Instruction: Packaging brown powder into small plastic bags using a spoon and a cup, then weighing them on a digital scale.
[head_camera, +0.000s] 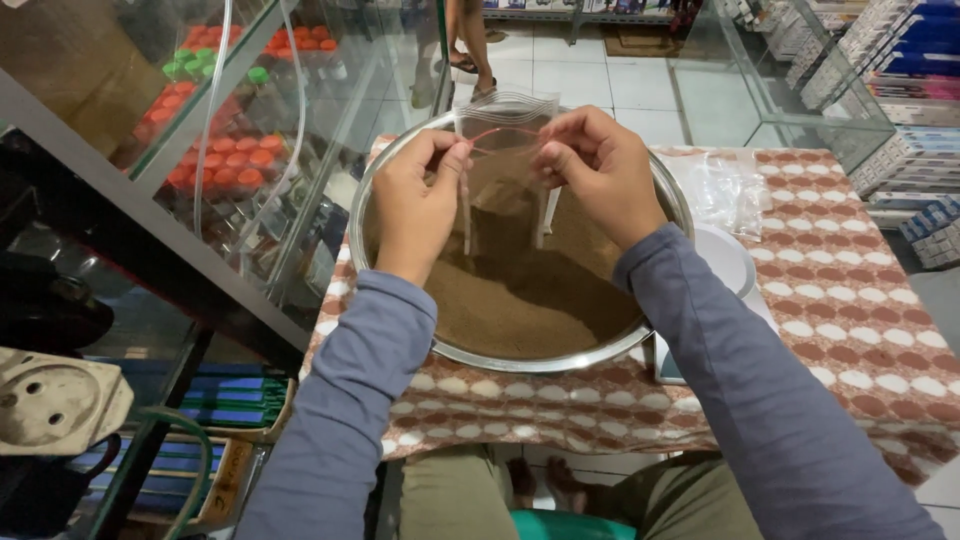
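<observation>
My left hand (415, 200) and my right hand (600, 170) both pinch the top edge of a small clear zip bag (505, 125) with a red seal line. They hold it upright over a wide metal bowl (520, 362) filled with brown powder (530, 295). The lower part of the bag hangs down to the powder between my wrists. Both arms wear grey-blue sleeves. The bowl rests on a table covered with a brown and white patterned cloth (850, 300).
A pile of clear plastic bags (730, 190) lies right of the bowl, with a white scale (730, 265) partly under the bowl's rim. A glass cabinet (230, 130) with red and green capped bottles stands left. Shelves of boxes (910, 80) are at right. Another person's feet (470, 60) stand beyond.
</observation>
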